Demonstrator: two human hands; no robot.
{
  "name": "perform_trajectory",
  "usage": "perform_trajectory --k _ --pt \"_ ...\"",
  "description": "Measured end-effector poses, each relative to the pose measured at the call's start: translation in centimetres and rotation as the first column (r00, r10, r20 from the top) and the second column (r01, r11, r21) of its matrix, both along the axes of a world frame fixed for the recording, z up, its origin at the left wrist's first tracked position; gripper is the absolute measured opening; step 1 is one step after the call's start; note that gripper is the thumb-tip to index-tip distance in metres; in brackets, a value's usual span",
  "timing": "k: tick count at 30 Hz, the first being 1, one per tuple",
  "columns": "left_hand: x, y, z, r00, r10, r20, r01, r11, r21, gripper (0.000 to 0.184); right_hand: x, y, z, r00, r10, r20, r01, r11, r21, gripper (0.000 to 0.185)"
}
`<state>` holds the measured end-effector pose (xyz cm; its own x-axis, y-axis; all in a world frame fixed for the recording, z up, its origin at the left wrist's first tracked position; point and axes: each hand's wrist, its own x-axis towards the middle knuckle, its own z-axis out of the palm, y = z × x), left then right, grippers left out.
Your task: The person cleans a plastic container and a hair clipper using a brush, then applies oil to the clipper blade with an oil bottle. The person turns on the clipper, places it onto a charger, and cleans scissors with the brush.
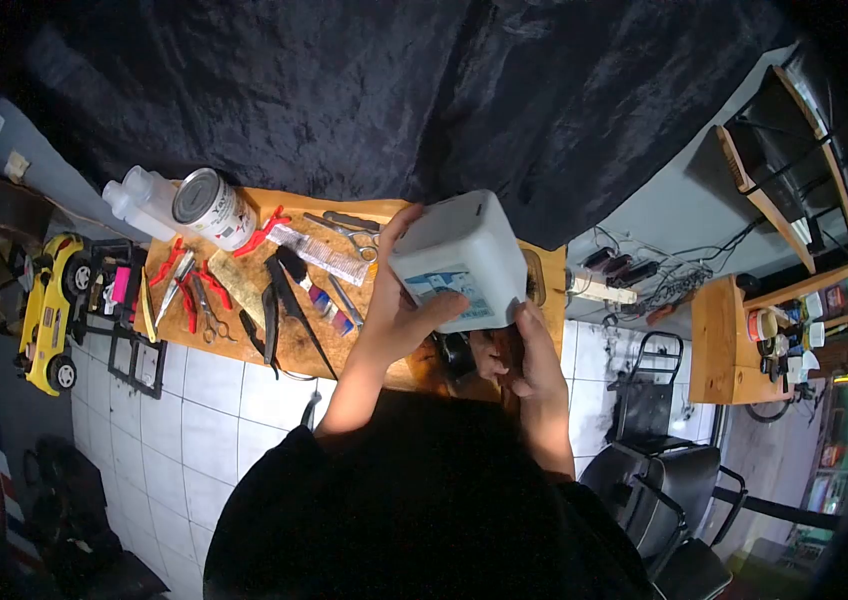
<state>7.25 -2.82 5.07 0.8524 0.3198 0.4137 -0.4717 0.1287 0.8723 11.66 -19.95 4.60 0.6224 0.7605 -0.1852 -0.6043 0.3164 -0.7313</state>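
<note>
A white plastic container with a blue printed label is tilted above the wooden table. My left hand is wrapped round its left side, with the thumb across the label. At the lower right corner, my right hand touches the container, its other fingers curled below; whether they hold anything more is hidden. A dark object sits behind and below the container, partly covered. Left of my left hand lie a comb, scissors and a small bottle with a coloured label.
A large tin and clear bottles stand at the table's back left. Red-handled pliers and more scissors lie nearby. Black cloth hangs behind. A yellow toy car is left; black chairs stand right.
</note>
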Motion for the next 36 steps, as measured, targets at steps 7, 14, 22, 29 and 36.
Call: perform_trajectory --k 7,14,22,29,36 --pt "-0.7 -0.2 1.8 0.981 0.002 -0.193 -0.006 1.000 -0.023 0.074 0.4 0.8 -1.0 0.911 -0.037 0.411 0.160 0.949 -0.270 0.033" --pt "-0.1 -1.2 1.2 0.992 0.034 -0.117 -0.044 0.996 -0.079 0.084 -0.2 2.2 -1.8 0.651 -0.078 0.755 0.281 0.949 -0.145 0.046" --pt "0.1 1.5 -0.3 0.981 0.032 -0.190 -0.120 0.871 -0.477 0.056 0.9 -0.2 -0.2 0.950 0.086 0.301 -0.074 0.996 -0.051 0.046" --pt "-0.6 4.0 -0.5 0.990 -0.141 0.007 0.082 0.532 -0.843 0.069 0.5 0.4 1.2 0.786 -0.057 0.615 0.291 0.913 -0.287 0.032" --pt "-0.7 3.9 -0.5 0.977 -0.201 0.072 0.162 0.476 -0.864 0.069 0.9 -0.2 0.1 0.737 -0.146 0.660 0.357 0.913 -0.197 0.041"
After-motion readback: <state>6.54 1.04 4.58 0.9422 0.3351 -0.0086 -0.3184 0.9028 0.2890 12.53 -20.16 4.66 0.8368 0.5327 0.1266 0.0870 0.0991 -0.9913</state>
